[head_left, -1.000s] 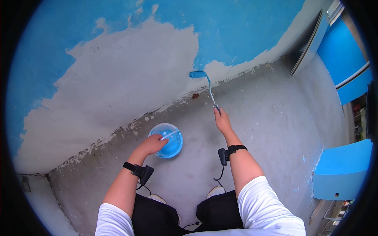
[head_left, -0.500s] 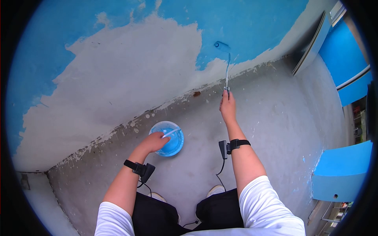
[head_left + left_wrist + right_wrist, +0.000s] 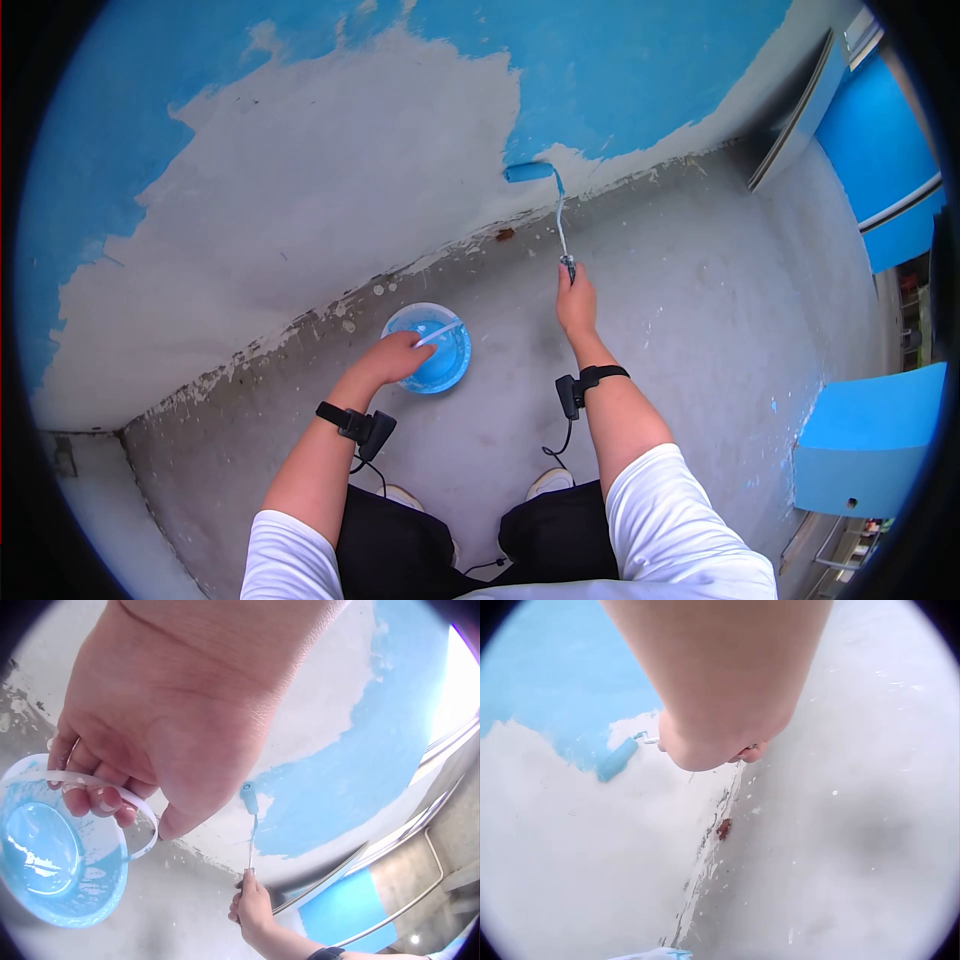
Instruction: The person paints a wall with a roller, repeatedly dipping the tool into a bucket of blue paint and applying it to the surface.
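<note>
My right hand [image 3: 577, 305] grips the handle of a paint roller [image 3: 529, 172], whose blue sleeve lies against the wall low down, at the border of blue paint and bare white. In the right wrist view the roller sleeve [image 3: 618, 759] shows past the hand, with most of the handle hidden. My left hand [image 3: 392, 358] holds the white handle [image 3: 437, 333] of a bucket [image 3: 460, 372] with blue paint inside. The left wrist view shows the fingers [image 3: 97, 796] curled under that handle, and the bucket [image 3: 112, 889] hanging tilted below.
The wall [image 3: 330, 170] is blue above and whitish below, with a ragged border. Paint specks dot the grey floor [image 3: 690, 290] along the wall's foot. A board [image 3: 800, 115] leans at the far right corner, and a blue box-like block [image 3: 870, 440] stands at the right.
The roller went up the blue part of the wall, then came back down to the border, slightly right of where it began. The left hand and bucket stay nearly in place.
</note>
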`<state>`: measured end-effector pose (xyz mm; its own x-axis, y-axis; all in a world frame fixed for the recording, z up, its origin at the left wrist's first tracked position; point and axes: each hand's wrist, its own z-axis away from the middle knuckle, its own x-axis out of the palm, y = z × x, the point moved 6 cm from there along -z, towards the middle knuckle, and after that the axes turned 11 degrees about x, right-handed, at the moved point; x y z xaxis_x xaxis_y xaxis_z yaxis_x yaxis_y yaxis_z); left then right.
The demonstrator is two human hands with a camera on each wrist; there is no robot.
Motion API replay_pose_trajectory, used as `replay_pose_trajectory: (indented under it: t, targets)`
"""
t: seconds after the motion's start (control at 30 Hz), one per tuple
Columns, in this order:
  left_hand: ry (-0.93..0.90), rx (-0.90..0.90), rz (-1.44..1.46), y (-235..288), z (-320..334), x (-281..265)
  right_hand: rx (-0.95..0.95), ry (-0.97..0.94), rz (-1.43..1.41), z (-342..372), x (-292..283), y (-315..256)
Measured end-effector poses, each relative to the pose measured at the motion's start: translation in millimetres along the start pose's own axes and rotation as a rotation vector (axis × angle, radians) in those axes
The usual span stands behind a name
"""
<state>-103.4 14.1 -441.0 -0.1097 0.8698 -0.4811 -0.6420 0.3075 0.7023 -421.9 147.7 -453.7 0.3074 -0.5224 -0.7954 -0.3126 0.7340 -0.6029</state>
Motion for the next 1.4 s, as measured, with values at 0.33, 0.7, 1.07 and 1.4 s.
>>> replay_pose_trajectory:
  t: [0.33, 0.7, 1.07, 1.4]
  targets:
    - [0.014, 0.014, -0.017, -5.2, -1.8, 2.7, -0.045, 0.157, -0.262, -2.8, -22.1, -42.8]
    - [0.007, 0.012, -0.026, -4.9, -4.0, 2.3, 0.001, -0.098, -0.288, -10.2, 10.5, -5.1]
    - [0.005, 0.015, -0.037, -5.9, -4.4, 2.8, -0.001, 0.092, -0.262, -11.2, -11.7, -25.2]
    - [-0.002, 0.021, -0.059, -6.1, -5.3, 2.2, -0.044, 0.009, -0.225, -11.6, -2.4, -14.0]
